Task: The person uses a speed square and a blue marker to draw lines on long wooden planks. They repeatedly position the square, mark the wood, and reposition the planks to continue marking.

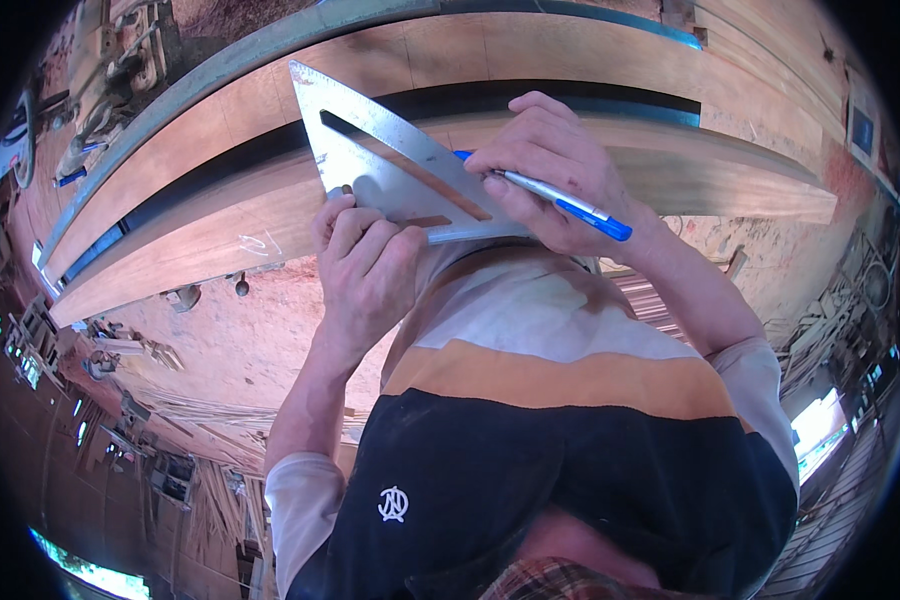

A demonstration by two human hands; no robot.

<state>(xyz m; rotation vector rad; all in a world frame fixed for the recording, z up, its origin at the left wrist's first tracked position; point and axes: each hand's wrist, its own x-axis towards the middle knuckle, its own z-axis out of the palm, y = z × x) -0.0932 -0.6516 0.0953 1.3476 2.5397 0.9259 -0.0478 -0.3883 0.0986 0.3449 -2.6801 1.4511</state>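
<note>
My left hand (370,265) grips the lower left edge of a silver metal speed square (385,165), fingers curled over its edge. The square lies across the nearer wooden board (270,205), its sharp corner pointing away to the upper left. Two long slots run through it. My right hand (565,180) is closed around a silver and blue pen (560,198), held slanted, its back end towards the lower right. The pen's writing end is by the square's slanted right edge; my fingers partly hide it, and I cannot tell whether it touches the wood.
Beyond the nearer board lies another long wooden board (390,55), with a dark gap between them. Clamps or metal machine parts (125,60) stand at the far left. Thin wood strips (220,510) are piled at lower left, and more scrap lies on the right (840,310).
</note>
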